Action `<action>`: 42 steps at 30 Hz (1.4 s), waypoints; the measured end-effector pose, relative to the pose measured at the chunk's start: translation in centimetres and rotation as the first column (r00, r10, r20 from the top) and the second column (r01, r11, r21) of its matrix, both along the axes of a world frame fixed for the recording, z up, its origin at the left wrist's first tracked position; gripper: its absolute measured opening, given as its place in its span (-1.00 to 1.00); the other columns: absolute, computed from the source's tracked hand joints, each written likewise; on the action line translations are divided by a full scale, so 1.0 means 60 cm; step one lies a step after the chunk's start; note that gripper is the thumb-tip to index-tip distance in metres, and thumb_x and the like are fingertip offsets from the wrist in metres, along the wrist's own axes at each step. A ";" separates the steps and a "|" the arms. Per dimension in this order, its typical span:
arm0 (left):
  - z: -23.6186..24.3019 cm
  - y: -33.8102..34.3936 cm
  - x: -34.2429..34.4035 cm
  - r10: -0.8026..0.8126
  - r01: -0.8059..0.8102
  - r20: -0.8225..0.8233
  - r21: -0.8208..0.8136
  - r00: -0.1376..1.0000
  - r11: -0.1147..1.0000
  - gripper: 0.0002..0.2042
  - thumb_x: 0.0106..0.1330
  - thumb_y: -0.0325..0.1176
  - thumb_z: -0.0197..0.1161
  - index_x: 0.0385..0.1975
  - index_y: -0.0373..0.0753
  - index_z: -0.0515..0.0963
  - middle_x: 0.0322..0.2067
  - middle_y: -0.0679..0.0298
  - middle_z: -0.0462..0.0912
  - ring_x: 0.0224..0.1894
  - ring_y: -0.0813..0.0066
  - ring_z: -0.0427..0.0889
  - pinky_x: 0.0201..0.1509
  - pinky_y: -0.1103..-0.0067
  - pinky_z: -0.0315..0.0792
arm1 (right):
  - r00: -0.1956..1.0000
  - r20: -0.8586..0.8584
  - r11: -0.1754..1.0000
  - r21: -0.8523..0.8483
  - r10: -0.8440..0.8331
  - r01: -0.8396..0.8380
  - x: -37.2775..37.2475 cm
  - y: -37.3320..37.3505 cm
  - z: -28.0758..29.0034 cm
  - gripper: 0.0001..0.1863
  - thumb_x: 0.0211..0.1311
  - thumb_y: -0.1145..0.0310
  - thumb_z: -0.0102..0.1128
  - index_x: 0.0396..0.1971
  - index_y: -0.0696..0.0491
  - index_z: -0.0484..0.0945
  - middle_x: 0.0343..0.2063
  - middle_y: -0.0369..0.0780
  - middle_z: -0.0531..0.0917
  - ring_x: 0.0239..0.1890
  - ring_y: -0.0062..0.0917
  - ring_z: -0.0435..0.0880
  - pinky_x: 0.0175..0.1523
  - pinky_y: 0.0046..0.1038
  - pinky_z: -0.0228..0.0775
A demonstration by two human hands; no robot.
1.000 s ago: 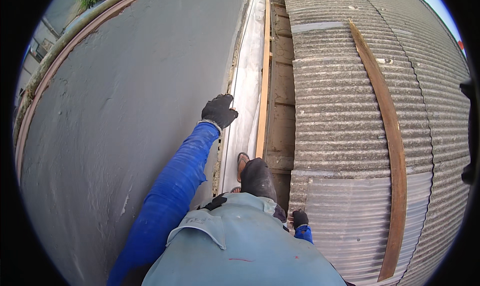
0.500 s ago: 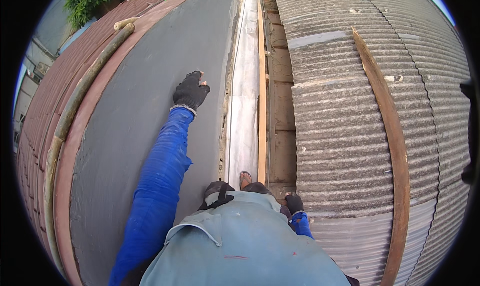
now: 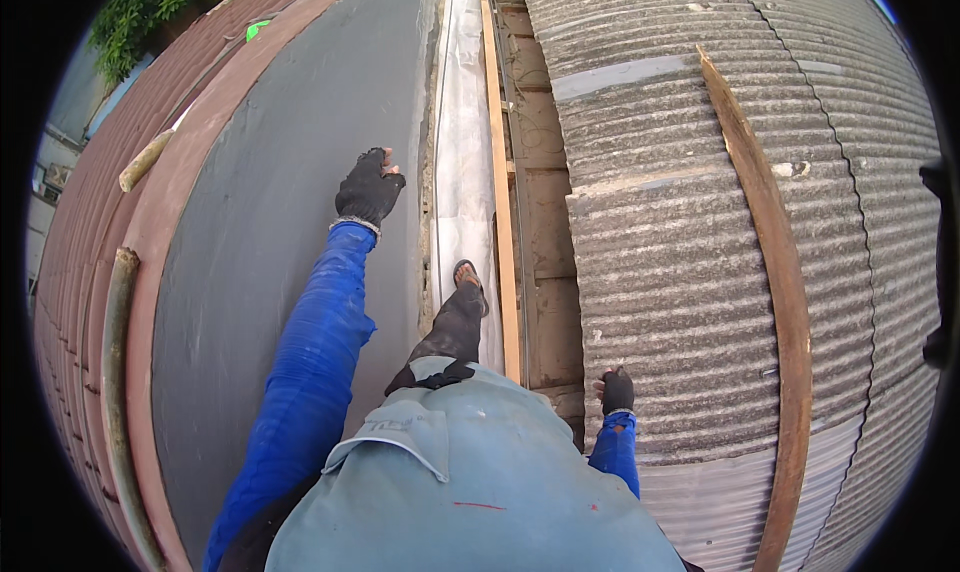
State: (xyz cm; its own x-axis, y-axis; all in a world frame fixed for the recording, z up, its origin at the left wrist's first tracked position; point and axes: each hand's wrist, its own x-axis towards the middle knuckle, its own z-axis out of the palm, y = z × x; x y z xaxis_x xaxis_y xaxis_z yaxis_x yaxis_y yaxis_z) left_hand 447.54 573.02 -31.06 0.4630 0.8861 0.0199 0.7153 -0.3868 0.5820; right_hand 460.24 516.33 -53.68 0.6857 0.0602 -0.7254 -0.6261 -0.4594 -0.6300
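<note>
My left hand (image 3: 368, 187), in a black fingerless glove, is stretched forward over the smooth grey wall face (image 3: 270, 232). Its fingers are bent with the thumb apart, and it holds nothing I can see; whether it touches the wall I cannot tell. Low on the right, my right hand (image 3: 616, 390) wears a matching glove. Its fingers are curled in with nothing visible in them, beside the edge of the grey corrugated roof (image 3: 670, 302). My sandalled foot (image 3: 466, 274) stands on the whitish strip (image 3: 466, 172) between wall and roof.
A long wooden batten (image 3: 502, 202) runs along the strip's right side. Right of it lies a brown recessed channel (image 3: 550, 222). A weathered plank (image 3: 775, 242) rests on the corrugated roof. Poles (image 3: 118, 342) lie left of the wall by reddish roof tiles (image 3: 80, 322).
I have stepped forward, one foot now further along the strip. My right hand has swung out from beside my body to the right. My left hand stays out over the wall.
</note>
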 end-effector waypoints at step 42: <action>0.271 0.536 0.322 0.805 -0.507 -0.060 0.748 0.591 0.428 -0.73 0.18 -0.40 0.35 -0.11 -0.20 0.58 -0.14 0.15 0.65 -0.11 0.19 0.64 -0.01 0.38 0.47 | 0.238 0.633 0.007 0.345 0.736 -0.938 0.713 1.778 0.495 -0.60 0.34 0.30 0.15 0.06 0.24 0.46 -0.15 -0.13 0.65 -0.18 -0.53 0.65 -0.06 -0.52 0.48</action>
State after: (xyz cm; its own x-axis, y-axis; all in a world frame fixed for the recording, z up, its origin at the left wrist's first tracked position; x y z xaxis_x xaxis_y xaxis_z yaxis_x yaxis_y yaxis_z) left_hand 466.89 605.15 -14.80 -0.1634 0.7434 0.6485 0.9840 0.1703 0.0527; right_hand 503.05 623.03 -23.97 -0.0744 0.9961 -0.0474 0.1246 -0.0379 -0.9915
